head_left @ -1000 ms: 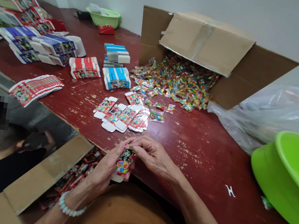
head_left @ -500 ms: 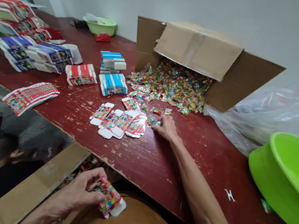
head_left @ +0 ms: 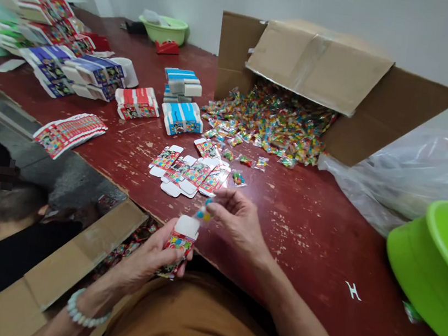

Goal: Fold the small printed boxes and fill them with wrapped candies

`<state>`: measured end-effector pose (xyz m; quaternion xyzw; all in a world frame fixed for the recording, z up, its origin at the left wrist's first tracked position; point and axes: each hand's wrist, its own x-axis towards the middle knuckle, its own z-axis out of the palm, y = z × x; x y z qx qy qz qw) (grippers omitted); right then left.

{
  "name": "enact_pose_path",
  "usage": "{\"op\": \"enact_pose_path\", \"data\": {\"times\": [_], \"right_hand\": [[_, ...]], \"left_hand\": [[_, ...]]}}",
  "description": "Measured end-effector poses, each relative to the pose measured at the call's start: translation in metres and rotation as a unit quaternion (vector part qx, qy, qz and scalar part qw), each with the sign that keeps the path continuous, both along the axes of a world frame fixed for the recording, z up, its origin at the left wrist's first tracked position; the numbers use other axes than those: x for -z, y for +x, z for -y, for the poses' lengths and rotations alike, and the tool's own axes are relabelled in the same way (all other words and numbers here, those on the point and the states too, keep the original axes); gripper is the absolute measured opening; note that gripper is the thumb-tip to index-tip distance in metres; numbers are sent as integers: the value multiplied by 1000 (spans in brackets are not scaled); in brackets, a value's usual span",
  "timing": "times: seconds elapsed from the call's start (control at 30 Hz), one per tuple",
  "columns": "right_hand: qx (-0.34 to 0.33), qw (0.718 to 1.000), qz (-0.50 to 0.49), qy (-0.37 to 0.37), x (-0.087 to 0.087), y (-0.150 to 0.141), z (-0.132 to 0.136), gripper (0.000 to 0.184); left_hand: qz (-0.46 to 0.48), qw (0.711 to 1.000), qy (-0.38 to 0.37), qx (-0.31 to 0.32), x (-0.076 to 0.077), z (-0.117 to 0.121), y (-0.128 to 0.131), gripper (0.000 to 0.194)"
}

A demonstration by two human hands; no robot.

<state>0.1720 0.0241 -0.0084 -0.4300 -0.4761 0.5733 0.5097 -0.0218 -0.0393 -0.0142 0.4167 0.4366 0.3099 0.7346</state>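
My left hand point(head_left: 162, 251) grips a small red printed candy box point(head_left: 180, 242) with its white end flap raised. Just above that flap, my right hand point(head_left: 238, 214) pinches a clear candy packet point(head_left: 203, 209) with blue, white and yellow pieces inside. Flattened red candy boxes point(head_left: 193, 175) lie in an overlapping pile on the table beyond my hands. Beside the pile rests a single candy packet point(head_left: 238, 178). Farther back, a heap of candy packets point(head_left: 272, 122) spills out of a cardboard carton point(head_left: 317, 64) lying on its side.
Bundled blue boxes point(head_left: 183, 118), red boxes point(head_left: 137, 103) and purple boxes point(head_left: 90, 77) stand at the left. A green basin point(head_left: 405, 271) sits at the right. Below the table edge is an open carton point(head_left: 83, 251) with many small packs. Two people are low at the left.
My right hand has come back from the loose packets, bringing one toward the box. My left hand has raised the box and turned its flap end upward.
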Motion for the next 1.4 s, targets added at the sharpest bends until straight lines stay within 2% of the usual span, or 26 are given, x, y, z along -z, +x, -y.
{"op": "enact_pose_path", "data": {"times": [0.07, 0.13, 0.23, 0.3, 0.4, 0.47, 0.53, 0.6, 0.67, 0.73, 0.8, 0.87, 0.93, 1.0, 1.07, 1.13, 1.27, 1.33, 1.4], "right_hand": [[13, 1000, 7, 6, 0, -17, 12, 24], [13, 998, 53, 19, 2, -22, 19, 19], [-38, 988, 133, 75, 2, -15, 24, 7], [-66, 987, 120, 89, 2, -9, 25, 10], [-67, 998, -16, -13, 5, -4, 24, 22], [-94, 988, -85, -90, 9, -3, 23, 34], [-148, 976, -104, -125, 12, -4, 23, 45], [-186, 970, -93, -126, 14, -5, 23, 46], [-173, 981, -53, -76, 15, -6, 24, 33], [-127, 992, 11, 22, 15, -5, 25, 20], [-99, 985, 71, 120, 15, -3, 26, 17], [-114, 975, 105, 161, 14, -2, 28, 19], [-131, 980, 101, 113, 11, -2, 29, 20], [-133, 990, 52, 4, 7, -4, 29, 20], [-142, 986, -14, -89, 3, -7, 27, 23], [-154, 980, -55, -117, 0, -10, 24, 24], [-161, 983, -67, -59, -1, -11, 25, 22], [-177, 983, -33, 21, 2, -10, 28, 17], [-176, 976, 44, 119, 6, -8, 32, 9]], "left_hand": [[4, 1000, 14, -12, -3, 0, 11, 43], [11, 999, 22, -39, -4, 2, 19, 45], [46, 996, 30, -74, -4, 2, 24, 50], [80, 993, 12, -92, -6, 0, 27, 49], [123, 984, -59, -112, -9, -4, 29, 43], [132, 979, -89, -126, -10, -6, 31, 47], [126, 979, -84, -139, -9, -5, 34, 46], [107, 981, -50, -152, -7, -3, 36, 48], [88, 981, -10, -171, -4, -2, 37, 51], [81, 980, -10, -179, -4, -3, 36, 53], [106, 981, -63, -152, -5, -6, 34, 56], [147, 974, -122, -120, -8, -9, 32, 60], [174, 968, -141, -113, -9, -11, 31, 63], [174, 970, -123, -121, -8, -10, 32, 65], [160, 975, -97, -123, -4, -8, 33, 68], [154, 977, -79, -122, -1, -6, 33, 73], [155, 976, -91, -126, -1, -7, 31, 74], [161, 968, -123, -146, -5, -10, 31, 64], [165, 959, -150, -175, -9, -13, 34, 51]]}}
